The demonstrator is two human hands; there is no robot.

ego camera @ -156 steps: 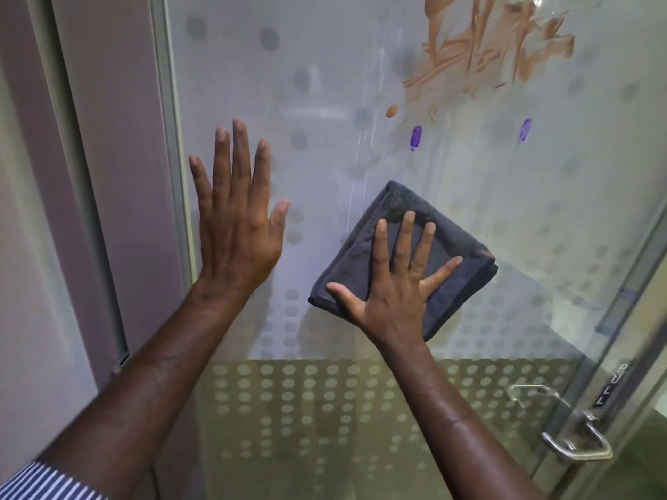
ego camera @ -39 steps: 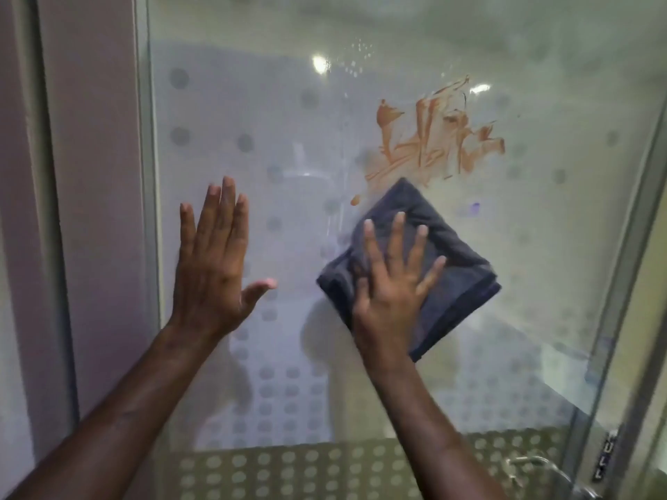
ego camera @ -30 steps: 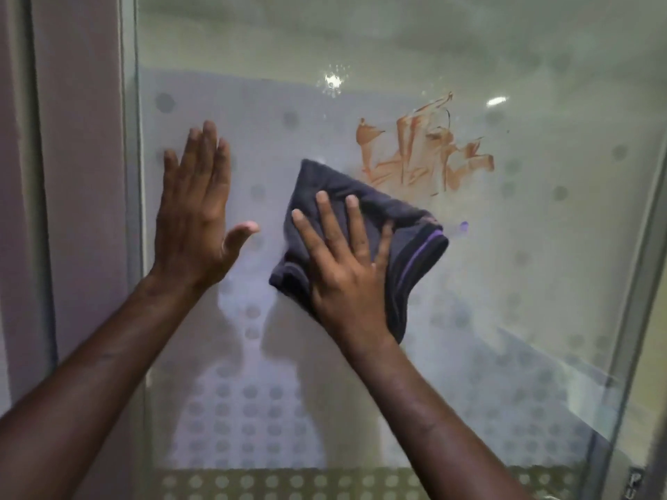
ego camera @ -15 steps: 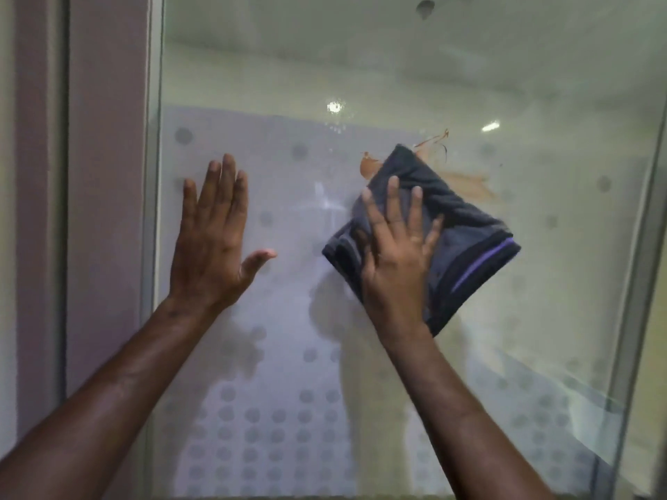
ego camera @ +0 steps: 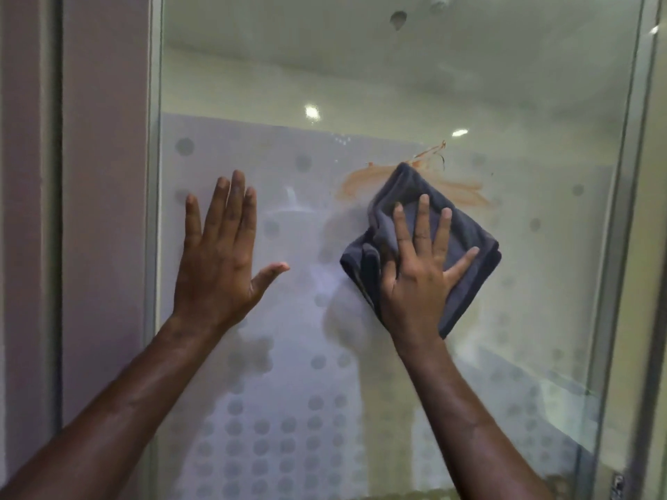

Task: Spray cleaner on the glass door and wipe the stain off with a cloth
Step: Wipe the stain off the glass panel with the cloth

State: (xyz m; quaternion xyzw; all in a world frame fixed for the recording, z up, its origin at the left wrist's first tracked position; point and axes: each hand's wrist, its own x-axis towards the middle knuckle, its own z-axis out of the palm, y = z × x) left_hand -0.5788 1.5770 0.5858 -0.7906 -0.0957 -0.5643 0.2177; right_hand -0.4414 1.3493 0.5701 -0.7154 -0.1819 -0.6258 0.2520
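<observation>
- On the far left, a pale mauve wall panel [ego camera: 104, 175] runs up beside the silver metal door frame [ego camera: 153, 175].
- Just right of that, the left hand [ego camera: 220, 258] lies flat against the frosted dotted glass door [ego camera: 288, 391], fingers straight and close together, thumb stuck out to the right, holding nothing.
- Middle-right, the right hand [ego camera: 420, 279] presses a folded dark grey microfibre cloth [ego camera: 465, 240] onto the glass, fingers spread wide and straight on top of it.
- The cloth sits like a diamond, top corner poking up into the smeared orange-brown stain [ego camera: 361, 182].
- The stain fans out either side of that corner: a blurry patch on the left, fainter streaks on the right, thin lines above.
- Two ceiling lights [ego camera: 311, 111] reflect in the glass higher up.
</observation>
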